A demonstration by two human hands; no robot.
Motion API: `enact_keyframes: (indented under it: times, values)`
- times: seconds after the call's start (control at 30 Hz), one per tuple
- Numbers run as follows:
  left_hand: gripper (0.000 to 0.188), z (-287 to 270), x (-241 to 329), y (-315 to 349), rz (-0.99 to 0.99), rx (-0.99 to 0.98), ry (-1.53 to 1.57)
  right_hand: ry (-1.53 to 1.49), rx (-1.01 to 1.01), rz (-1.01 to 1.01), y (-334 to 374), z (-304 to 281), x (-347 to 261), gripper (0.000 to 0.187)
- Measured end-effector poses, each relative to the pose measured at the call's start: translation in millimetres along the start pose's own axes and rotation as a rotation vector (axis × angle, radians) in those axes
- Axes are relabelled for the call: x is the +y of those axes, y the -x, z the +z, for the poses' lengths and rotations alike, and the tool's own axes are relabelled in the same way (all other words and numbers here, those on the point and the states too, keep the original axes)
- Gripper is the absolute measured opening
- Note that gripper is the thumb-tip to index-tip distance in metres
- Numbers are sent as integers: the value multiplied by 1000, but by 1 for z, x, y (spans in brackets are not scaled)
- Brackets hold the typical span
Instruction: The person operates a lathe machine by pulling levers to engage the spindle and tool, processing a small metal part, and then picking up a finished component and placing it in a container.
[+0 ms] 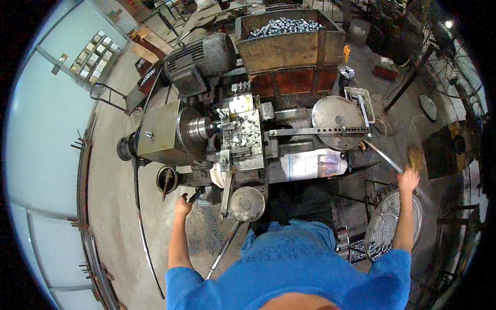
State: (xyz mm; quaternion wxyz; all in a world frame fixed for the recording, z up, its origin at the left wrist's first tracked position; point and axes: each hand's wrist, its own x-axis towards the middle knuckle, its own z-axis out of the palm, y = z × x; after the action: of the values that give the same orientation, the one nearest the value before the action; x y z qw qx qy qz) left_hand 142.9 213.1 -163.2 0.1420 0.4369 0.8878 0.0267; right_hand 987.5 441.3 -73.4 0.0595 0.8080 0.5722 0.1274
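Note:
My right hand (408,180) is closed round a metal lever (383,155) that slants up to a large round steel disc (338,119) at the machine's right end. My left hand (183,204) is at the left front of the machine, its fingers curled at a dark, narrow piece (195,196) whose kind I cannot make out. Between my arms stands a small lathe-like machine. Its round metal spindle (198,129) faces a chip-covered tool slide (243,129). A perforated flat bar (320,132) crosses the large disc. A smaller round disc (247,204) with a rod handle (223,250) sits nearest me.
Behind the machine, a large worn bin (289,49) holds many small shiny metal parts. An electric motor (201,59) stands at the back left. A round pot (166,179) is beside my left hand. A woven basket (390,219) lies under my right forearm. Printed paper (312,164) covers the bed.

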Motion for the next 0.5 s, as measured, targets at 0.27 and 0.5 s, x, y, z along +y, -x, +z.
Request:
enact_keyframes:
  times: [0.27, 0.5]
  values:
    - [38, 89, 25, 0, -125, 352, -115, -92, 196, -25, -41, -48, -54, 64]
    - [37, 54, 11, -1, 147, 40, -221, -555, 274, -329, 11, -116, -118, 48]
